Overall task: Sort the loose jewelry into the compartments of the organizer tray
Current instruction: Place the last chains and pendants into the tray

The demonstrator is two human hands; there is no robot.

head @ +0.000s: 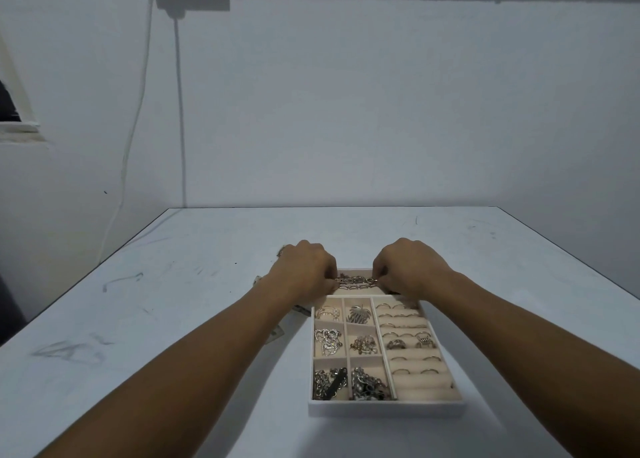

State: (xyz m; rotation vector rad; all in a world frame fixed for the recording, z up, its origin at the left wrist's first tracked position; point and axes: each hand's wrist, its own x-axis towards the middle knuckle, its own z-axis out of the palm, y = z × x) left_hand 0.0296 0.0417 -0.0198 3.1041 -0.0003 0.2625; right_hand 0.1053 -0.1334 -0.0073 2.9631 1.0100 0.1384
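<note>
Both hands (356, 274) pinch a chain (356, 282); fingertips hidden over tray (386, 407)

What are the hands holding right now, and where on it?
A link chain, stretched between both hands over the tray's far compartment: the left hand pinches its left end, the right hand its right end.

Two bare forearms, no sleeves in view, left hand (304, 270) and right hand (408, 267) without rings, wrists free of watches or bracelets
</note>
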